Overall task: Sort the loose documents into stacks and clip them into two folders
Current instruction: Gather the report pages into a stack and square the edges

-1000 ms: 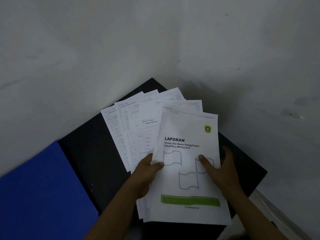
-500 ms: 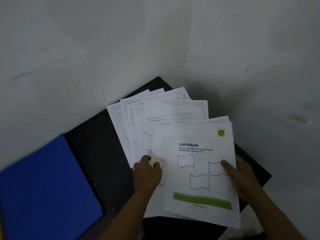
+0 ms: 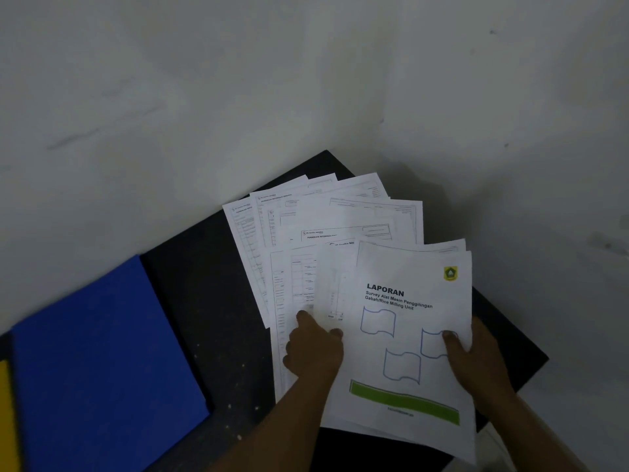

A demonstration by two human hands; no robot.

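Grip of right hand (image 3: pixel 476 361) on LAPORAN report (image 3: pixel 405 277) edge, thumb on top; pinch of left hand (image 3: pixel 315 349) on fanned sheets (image 3: pixel 323 216).

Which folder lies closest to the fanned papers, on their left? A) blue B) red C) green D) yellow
A: the blue folder lies on the table just left of the papers, and only a yellow edge shows beyond it.

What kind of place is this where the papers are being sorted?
Likely a bare room corner used as a makeshift desk: a black table against plain white walls, printed sheets and a LAPORAN report over it, a blue folder alongside.
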